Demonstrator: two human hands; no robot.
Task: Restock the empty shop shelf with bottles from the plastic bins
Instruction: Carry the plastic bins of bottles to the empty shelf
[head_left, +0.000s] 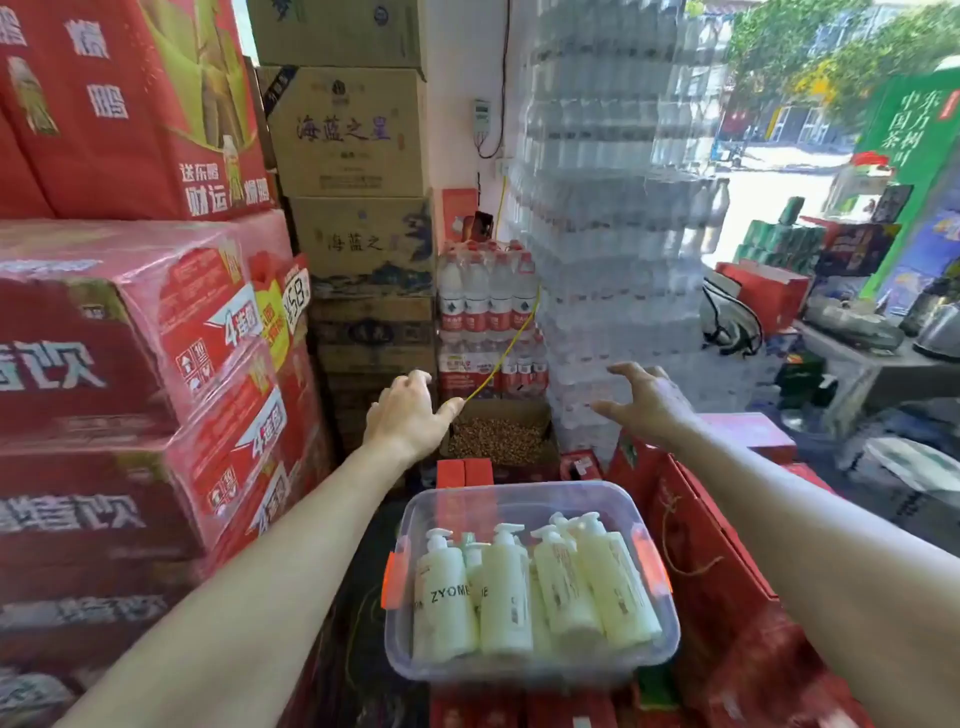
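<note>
In the head view, a clear plastic bin (519, 486) with rounded corners and an orange latch on each side sits low in the middle, between the two outstretched forearms. Inside it lie the bottles (504, 597): pale yellow-green pump bottles with white pump heads, packed side by side and leaning back, the nearest left one lettered "ZYOME" in dark print. Red packs show under the bin's near edge, and red gift boxes (717, 571) crowd its right side. Both hands reach forward past the bin's far rim, well clear of the bottles. The left hand (405, 415) is seen from the back, fingers loose and gripping nothing; a thin yellow cord (498, 364) runs up from beside its thumb, and whether the thumb touches it cannot be told. The right hand (647, 402) has its fingers spread and slightly bent, also empty. Beyond the hands stand an open box of brown kernels (496, 439), red-labelled water bottles (483, 296), a tall stack of wrapped water packs (613, 234), cardboard cartons (353, 135) and red shrink-wrapped cases (130, 364) at the left.
</note>
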